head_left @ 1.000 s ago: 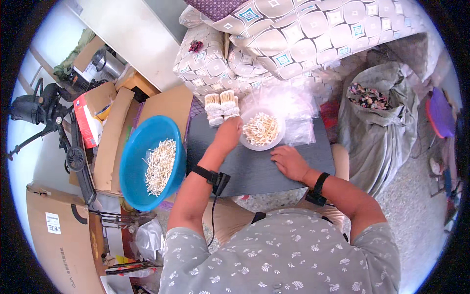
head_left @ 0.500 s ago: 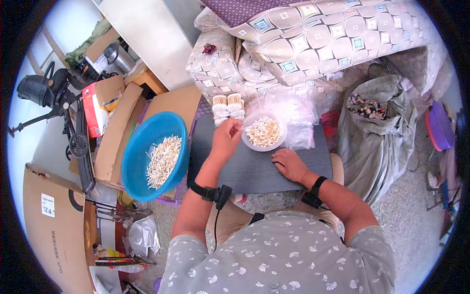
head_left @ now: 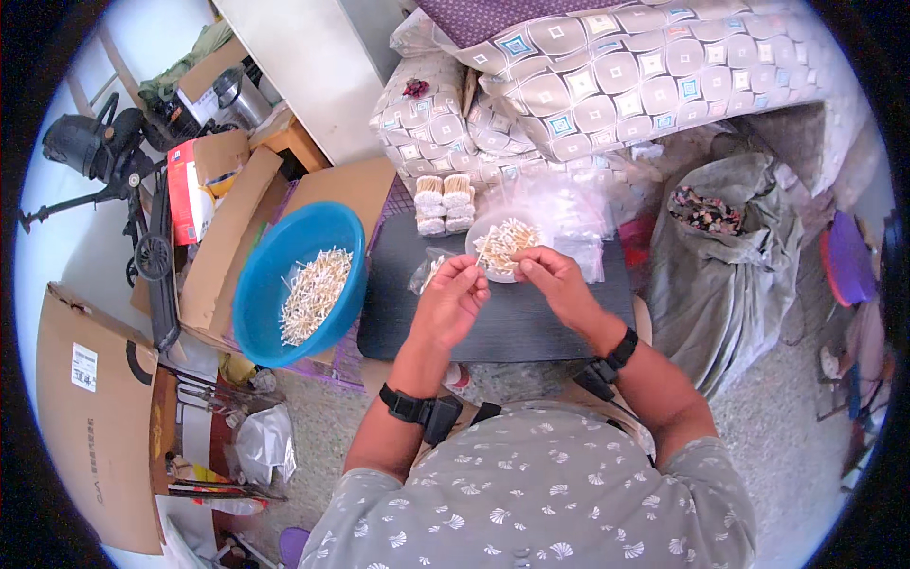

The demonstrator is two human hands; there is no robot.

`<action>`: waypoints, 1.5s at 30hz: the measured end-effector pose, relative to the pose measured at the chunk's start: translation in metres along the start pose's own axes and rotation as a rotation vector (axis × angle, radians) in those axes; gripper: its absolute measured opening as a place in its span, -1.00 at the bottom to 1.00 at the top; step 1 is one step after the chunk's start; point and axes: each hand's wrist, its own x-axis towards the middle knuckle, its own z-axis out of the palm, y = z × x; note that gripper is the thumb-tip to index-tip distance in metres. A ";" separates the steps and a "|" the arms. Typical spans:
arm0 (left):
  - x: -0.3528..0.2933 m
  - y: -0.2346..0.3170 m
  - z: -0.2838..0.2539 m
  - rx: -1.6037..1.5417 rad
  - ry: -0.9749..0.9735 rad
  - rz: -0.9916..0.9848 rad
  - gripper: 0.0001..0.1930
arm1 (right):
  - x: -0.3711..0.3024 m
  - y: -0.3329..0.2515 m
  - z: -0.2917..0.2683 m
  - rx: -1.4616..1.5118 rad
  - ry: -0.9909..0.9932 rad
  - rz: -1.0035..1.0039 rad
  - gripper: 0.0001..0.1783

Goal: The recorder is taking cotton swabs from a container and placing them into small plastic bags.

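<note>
Currently pinching sticks (head_left: 482, 254) between both hands, left (head_left: 450, 302) and right (head_left: 553, 281), just above bowl (head_left: 504, 247) on worktop (head_left: 512, 322).

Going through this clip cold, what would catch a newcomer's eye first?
Most likely the bright blue basin at the left, with a heap of pale thin sticks in it. Next, both hands meet over the dark board at the centre: the left hand and right hand pinch small sticks beside a white bowl of the same sticks. Behind it stand two bundled stacks, before patterned cushions.
</note>
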 end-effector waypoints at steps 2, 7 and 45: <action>-0.008 -0.006 0.003 -0.094 -0.024 -0.073 -0.91 | -0.002 -0.015 0.011 0.002 -0.005 -0.005 -0.78; -0.016 -0.020 0.006 -0.104 -0.086 -0.126 -0.92 | -0.007 -0.020 0.015 -0.052 -0.027 -0.076 -0.79; -0.008 -0.016 -0.009 0.295 -0.042 0.034 -0.86 | -0.008 -0.006 0.025 -0.201 0.031 -0.067 -0.90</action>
